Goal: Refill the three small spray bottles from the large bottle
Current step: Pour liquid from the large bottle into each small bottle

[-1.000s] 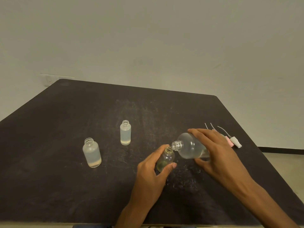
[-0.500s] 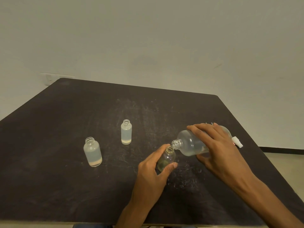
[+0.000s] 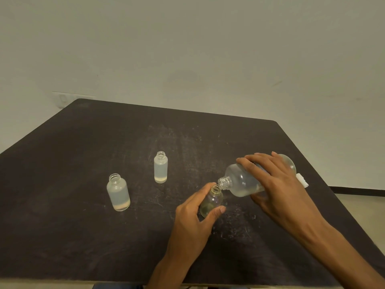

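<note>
Pouring step: my right hand (image 3: 277,184) grips big bottle (image 3: 243,182), left hand (image 3: 193,217) grips small bottle (image 3: 211,202) mid-frame; next, tip further.

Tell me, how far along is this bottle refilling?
Done: all caps look off. In hand: the right hand tilts the large clear plastic bottle over the small clear bottle gripped by the left hand. Left: two frosted small bottles, each showing only a low layer.
</note>
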